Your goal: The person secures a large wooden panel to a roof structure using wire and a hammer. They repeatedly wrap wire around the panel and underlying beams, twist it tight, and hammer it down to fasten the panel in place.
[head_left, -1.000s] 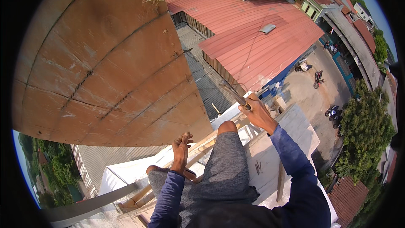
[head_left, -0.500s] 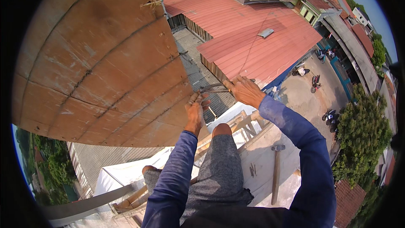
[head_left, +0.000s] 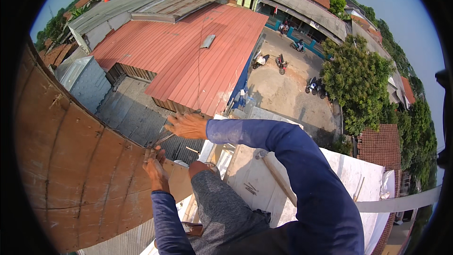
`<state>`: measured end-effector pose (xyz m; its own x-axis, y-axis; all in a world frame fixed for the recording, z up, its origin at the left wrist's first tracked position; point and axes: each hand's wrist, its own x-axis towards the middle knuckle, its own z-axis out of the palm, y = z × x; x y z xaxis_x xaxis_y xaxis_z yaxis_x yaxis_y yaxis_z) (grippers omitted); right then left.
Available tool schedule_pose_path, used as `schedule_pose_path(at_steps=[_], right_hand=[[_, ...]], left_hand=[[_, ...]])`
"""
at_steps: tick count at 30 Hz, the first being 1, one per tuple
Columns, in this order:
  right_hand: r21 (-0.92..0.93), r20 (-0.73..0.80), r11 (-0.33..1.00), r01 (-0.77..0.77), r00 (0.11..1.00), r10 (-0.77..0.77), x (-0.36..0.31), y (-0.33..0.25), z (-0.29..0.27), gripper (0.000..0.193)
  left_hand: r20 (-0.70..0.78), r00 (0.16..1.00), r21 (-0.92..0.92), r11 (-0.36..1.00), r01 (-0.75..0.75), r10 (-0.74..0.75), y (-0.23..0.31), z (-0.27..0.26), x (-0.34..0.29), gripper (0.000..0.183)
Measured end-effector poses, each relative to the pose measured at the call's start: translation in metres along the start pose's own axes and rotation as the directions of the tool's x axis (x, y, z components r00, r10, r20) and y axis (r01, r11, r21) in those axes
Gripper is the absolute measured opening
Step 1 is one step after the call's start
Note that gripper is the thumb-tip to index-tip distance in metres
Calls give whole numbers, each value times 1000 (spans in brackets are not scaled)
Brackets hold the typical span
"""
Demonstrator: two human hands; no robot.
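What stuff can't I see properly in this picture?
All in the head view:
Tool: too blurred to tell its kind; the right hand hides part.
Left hand: too small to tell if its fingertips touch the tool.
Hammer: handle's end hidden behind the blue sleeve.
Brown board: left side cut off by the picture's round edge.

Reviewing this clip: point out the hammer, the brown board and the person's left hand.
Hammer (head_left: 279, 176): head view, middle of its handle.
Brown board (head_left: 85, 167): head view, bare middle of its face.
Left hand (head_left: 156, 171): head view, middle of the hand.
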<state>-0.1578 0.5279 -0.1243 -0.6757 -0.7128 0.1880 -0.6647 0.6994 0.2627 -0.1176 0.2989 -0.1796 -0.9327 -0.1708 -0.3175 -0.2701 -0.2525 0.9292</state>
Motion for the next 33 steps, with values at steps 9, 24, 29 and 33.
schedule_pose_path(at_steps=[9, 24, 29, 33], right_hand=[[53, 29, 998, 30, 999, -32, 1, 0, 4, 47], [437, 235, 884, -168, 970, 68, 0, -1, 10, 47], [546, 228, 816, -189, 971, 73, 5, -1, 4, 51], [495, 211, 861, -118, 977, 13, 7, 3, -4, 54]], left_hand=[[3, 1000, 6, 1000, 28, -28, 6, 0, -3, 37], [-8, 1000, -53, 998, 17, -18, 5, -2, -2, 36], [-15, 999, -87, 995, 48, -49, 10, 1, -3, 39], [9, 999, -100, 994, 36, -35, 12, -1, -5, 37]])
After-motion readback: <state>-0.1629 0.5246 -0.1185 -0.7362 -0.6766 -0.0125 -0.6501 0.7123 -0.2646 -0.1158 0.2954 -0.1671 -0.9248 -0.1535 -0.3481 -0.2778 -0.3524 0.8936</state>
